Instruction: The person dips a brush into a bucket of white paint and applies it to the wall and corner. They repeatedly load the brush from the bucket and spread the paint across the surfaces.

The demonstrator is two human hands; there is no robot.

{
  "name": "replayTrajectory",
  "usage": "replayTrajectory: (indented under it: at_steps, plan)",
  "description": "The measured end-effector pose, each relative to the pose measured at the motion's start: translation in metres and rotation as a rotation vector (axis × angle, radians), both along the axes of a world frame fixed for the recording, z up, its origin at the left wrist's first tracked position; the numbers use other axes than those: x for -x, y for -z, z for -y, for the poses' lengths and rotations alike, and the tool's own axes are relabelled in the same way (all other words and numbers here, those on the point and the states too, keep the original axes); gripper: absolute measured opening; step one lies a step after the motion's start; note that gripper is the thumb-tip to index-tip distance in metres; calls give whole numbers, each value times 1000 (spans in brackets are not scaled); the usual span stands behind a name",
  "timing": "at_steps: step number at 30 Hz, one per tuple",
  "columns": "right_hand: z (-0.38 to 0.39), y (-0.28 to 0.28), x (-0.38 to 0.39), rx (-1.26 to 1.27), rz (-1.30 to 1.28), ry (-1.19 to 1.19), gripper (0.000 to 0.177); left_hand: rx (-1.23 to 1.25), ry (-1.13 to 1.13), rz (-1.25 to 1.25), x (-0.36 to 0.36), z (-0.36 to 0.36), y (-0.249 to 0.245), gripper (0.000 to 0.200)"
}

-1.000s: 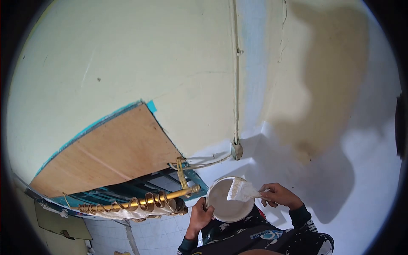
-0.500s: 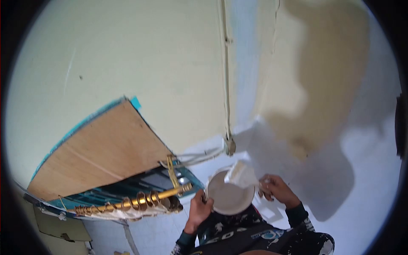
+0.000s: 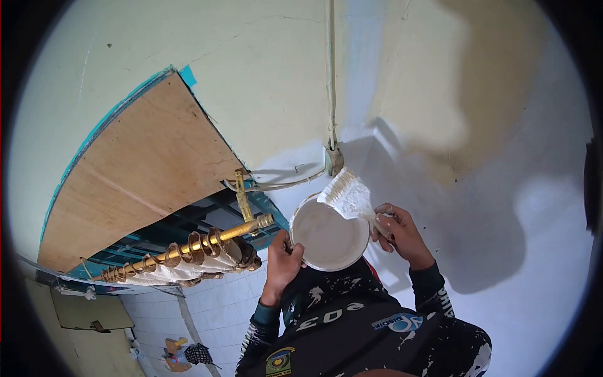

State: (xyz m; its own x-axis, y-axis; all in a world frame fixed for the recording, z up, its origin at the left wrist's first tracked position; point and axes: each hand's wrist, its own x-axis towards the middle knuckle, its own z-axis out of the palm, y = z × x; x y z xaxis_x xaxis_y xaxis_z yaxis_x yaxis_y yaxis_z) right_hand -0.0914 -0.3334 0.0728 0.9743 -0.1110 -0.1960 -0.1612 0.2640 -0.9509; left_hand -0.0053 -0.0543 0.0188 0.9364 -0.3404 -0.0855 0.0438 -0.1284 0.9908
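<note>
My left hand [image 3: 283,262] grips the left rim of a round paint bucket [image 3: 331,235], its thumb over the edge. Inside the bucket a pale grey-white surface shows. A wide paintbrush [image 3: 349,196], its bristles coated in white paint, is pinched by the handle in my right hand [image 3: 404,235]. The brush head overlaps the bucket's upper right rim in this view, bristles pointing up and left. White specks mark the fingers of my right hand.
A gold curtain rod [image 3: 207,242] with rings and a gathered curtain [image 3: 182,271] juts out at left, below a wooden panel [image 3: 138,163]. Cables run down the wall to a small electrical box [image 3: 334,161]. Several items [image 3: 182,355] lie on the tiled floor far below.
The view has tilted downward, so wall, panel and rod appear higher. Both hands, the bucket and the brush sit higher in view; the brush is still held over the bucket's rim.
</note>
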Motion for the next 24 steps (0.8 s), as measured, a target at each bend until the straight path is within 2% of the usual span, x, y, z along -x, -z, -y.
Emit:
replayTrajectory:
  at_steps: [2,4,10,15,21,23,24]
  plan:
    - [2,2,0,28,-24,15,20,-8,11,25,-3,2,-1,10]
    - [8,8,-2,13,-33,-4,20,-117,15,14,-6,5,1,12]
    - [23,11,-10,-17,-53,-59,19,-48,55,-35,-22,14,23,15]
    - [25,4,-6,21,-86,-79,17,-43,62,-47,-19,9,17,14]
    - [16,21,7,34,-58,-62,16,-21,16,2,-14,4,30,13]
    - [8,18,13,122,-26,17,18,-90,0,26,-10,1,26,14]
    - [6,17,19,107,-62,6,18,-176,3,195,-8,-2,19,16]
